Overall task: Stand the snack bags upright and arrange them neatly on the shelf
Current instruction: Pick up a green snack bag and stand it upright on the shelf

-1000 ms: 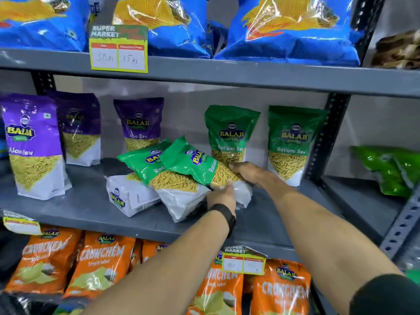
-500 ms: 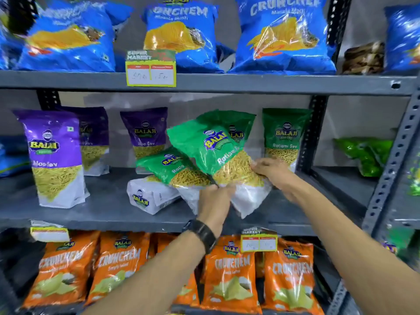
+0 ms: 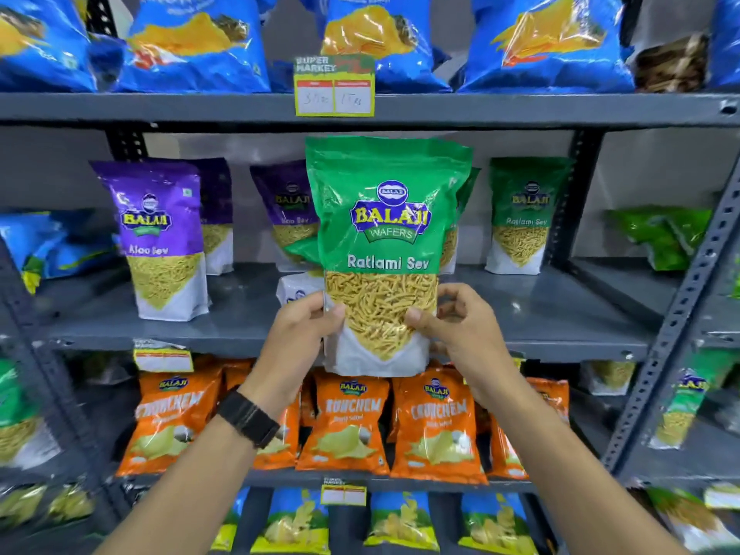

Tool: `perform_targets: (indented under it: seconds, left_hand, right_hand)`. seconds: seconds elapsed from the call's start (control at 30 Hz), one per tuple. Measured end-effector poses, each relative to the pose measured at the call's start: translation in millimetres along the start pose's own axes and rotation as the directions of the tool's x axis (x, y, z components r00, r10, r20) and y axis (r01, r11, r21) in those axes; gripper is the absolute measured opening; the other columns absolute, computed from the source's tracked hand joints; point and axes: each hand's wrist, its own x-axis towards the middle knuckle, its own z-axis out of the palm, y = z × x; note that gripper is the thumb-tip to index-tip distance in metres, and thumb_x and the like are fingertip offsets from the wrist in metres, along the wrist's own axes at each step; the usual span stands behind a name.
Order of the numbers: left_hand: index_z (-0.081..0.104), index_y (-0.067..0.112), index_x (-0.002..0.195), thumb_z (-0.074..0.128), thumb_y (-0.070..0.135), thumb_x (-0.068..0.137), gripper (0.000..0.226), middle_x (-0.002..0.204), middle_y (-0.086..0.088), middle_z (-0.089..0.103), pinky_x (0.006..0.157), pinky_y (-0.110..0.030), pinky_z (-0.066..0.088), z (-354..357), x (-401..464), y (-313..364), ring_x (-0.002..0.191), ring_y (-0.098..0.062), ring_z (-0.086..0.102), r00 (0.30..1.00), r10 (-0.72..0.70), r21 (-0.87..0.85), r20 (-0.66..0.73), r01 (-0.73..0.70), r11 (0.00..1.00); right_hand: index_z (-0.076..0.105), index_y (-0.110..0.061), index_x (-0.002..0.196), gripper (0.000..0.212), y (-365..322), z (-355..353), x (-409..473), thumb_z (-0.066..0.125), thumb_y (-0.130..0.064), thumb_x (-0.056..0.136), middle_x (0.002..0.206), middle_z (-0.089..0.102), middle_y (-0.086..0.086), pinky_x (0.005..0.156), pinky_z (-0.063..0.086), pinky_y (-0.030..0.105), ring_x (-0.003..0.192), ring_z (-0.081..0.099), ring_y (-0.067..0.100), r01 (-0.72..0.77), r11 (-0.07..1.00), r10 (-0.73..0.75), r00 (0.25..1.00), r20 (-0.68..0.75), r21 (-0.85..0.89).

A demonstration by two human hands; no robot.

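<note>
Before the middle shelf [image 3: 520, 314], clear of its board, a green Ratlami Sev bag [image 3: 384, 234] is held upright, label facing the camera, its bottom edge hanging lower than the shelf's front edge. The left hand [image 3: 304, 334] clamps the bag's lower left edge, thumb on the front and fingers curled behind; a black watch [image 3: 248, 418] sits on that wrist. The right hand [image 3: 452, 330] pinches the lower right edge the same way, thumb pressed on the clear window, fingers wrapped round the side.

Behind the held bag, near the middle of the shelf, more bags are partly hidden: a white bag bottom [image 3: 296, 286] shows just left of it and a strip of another green bag [image 3: 460, 218] shows at its right. Whether these stand or lie cannot be told. Toward the shelf's right end one green bag [image 3: 520, 218] stands upright near the back. Toward the left end a purple Aloo Sev bag [image 3: 160, 242] stands upright near the front edge, with two more purple bags [image 3: 288, 210] upright behind it toward the back.

A price tag [image 3: 334, 88] hangs on the front edge of the top shelf. Orange bags [image 3: 348, 422] fill the shelf below.
</note>
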Motion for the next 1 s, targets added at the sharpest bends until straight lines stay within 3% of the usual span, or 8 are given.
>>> perform_targets:
  seconds: [0.17,0.4,0.47,0.53,0.63,0.77,0.9,1.0]
  left_hand:
    - [0.052,-0.01,0.092,0.06,0.03,0.099,0.042,0.074,-0.01,0.046,0.071,-0.041,0.03,-5.8,-6.7,-2.3,0.071,-0.026,0.042,0.997,0.067,-0.025,0.044,-0.066,0.998]
    - [0.065,0.021,0.066,0.062,0.026,0.1,0.034,0.061,-0.006,0.058,0.061,-0.039,0.04,24.6,19.0,6.4,0.057,-0.026,0.055,0.996,0.008,0.038,0.088,-0.011,0.999]
    - [0.077,0.015,0.092,0.069,0.027,0.096,0.015,0.09,-0.014,0.079,0.081,-0.045,0.057,45.1,40.1,4.1,0.083,-0.032,0.075,0.986,0.002,0.023,0.169,-0.006,1.0]
    - [0.074,0.005,0.116,0.075,0.022,0.091,0.03,0.116,-0.012,0.08,0.099,-0.043,0.059,74.9,66.6,0.2,0.11,-0.029,0.076,0.975,0.005,0.025,0.221,-0.011,1.0]
    - [0.073,0.001,0.117,0.08,0.018,0.085,0.037,0.12,-0.014,0.079,0.103,-0.05,0.057,133.2,107.7,-7.8,0.114,-0.03,0.074,0.981,0.002,0.045,0.195,-0.011,0.999]
    - [0.066,0.008,0.1,0.078,0.019,0.087,0.021,0.104,-0.011,0.07,0.088,-0.039,0.056,208.2,161.5,-31.0,0.099,-0.022,0.066,0.972,-0.067,0.065,0.227,0.054,0.996]
    - [0.063,-0.004,0.115,0.073,0.011,0.092,0.029,0.117,-0.013,0.072,0.09,-0.039,0.057,263.8,187.0,-43.8,0.104,-0.031,0.07,0.963,-0.125,0.076,0.239,0.109,0.991]
    - [0.053,0.008,0.085,0.067,0.007,0.097,0.018,0.077,0.004,0.052,0.056,-0.01,0.04,287.2,188.6,-42.6,0.065,-0.006,0.047,0.967,-0.148,0.112,0.209,0.127,0.986]
  right_hand:
    - [0.065,-0.023,0.111,0.037,0.1,0.4,-8.6,0.085,-0.031,0.081,0.108,0.067,0.022,0.068,0.055,0.04,0.093,0.068,0.038,0.04,0.999,-0.04,0.999,-0.001,-0.007]
    - [0.065,-0.02,0.114,0.036,9.0,-24.9,12.6,0.083,-0.029,0.083,0.111,0.071,0.02,0.074,0.057,0.049,0.098,0.071,0.036,0.016,1.0,-0.016,0.998,-0.06,-0.004]
    - [0.067,-0.015,0.114,0.033,14.1,-43.6,30.0,0.081,-0.021,0.085,0.112,0.072,0.023,0.08,0.058,0.052,0.101,0.072,0.039,0.001,1.0,0.002,0.996,-0.094,0.026]
    - [0.067,-0.011,0.117,0.032,20.4,-68.9,50.9,0.078,-0.017,0.088,0.114,0.074,0.023,0.088,0.057,0.058,0.106,0.072,0.04,-0.031,0.998,0.038,0.993,-0.113,0.058]
    - [0.064,-0.01,0.125,0.037,32.1,-116.5,86.5,0.075,-0.013,0.091,0.117,0.076,0.016,0.091,0.057,0.058,0.111,0.073,0.036,-0.071,0.992,0.086,0.986,-0.146,0.105]
    - [0.058,-0.007,0.128,0.041,45.9,-179.5,129.8,0.073,-0.004,0.09,0.113,0.074,0.014,0.086,0.059,0.049,0.101,0.073,0.034,-0.093,0.988,0.117,0.971,-0.211,0.123]
    - [0.056,-0.005,0.131,0.047,64.1,-223.0,161.5,0.073,0.002,0.088,0.126,0.068,0.022,0.1,0.054,0.058,0.114,0.068,0.04,-0.118,0.989,0.139,0.95,-0.279,0.093]
    - [0.054,-0.005,0.133,0.052,74.7,-243.2,175.0,0.073,0.005,0.086,0.121,0.068,0.019,0.102,0.053,0.058,0.118,0.066,0.041,-0.127,0.989,0.145,0.942,-0.304,0.08]
